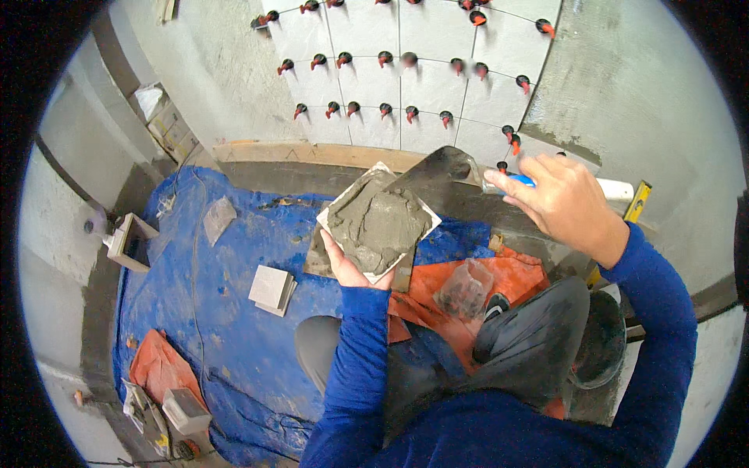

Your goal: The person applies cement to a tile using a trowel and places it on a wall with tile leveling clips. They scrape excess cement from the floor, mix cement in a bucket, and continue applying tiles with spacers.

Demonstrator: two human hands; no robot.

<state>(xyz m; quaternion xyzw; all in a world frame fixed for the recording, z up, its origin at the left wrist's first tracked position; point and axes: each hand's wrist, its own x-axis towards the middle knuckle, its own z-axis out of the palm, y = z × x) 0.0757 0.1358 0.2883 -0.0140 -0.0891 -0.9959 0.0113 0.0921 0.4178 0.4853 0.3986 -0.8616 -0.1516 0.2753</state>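
My left hand [342,261] holds a square white tile [431,222] from beneath, its fingers mostly hidden under it. Thick grey mortar [381,222] is heaped over the tile's upturned face, leaving only the edges and corners bare. In my right hand [566,199] is a trowel [443,170], gripped by its blue and white handle. The trowel's dark blade points left, and its tip meets the far side of the mortar.
Tiles with red-and-black levelling clips [385,109] cover the wall ahead, above a wooden batten [312,154]. Blue tarp [242,335] spreads over the floor, bearing a small tile stack [271,290]. An orange sheet [437,281], a black bucket [601,343] and a yellow level [638,203] are at right.
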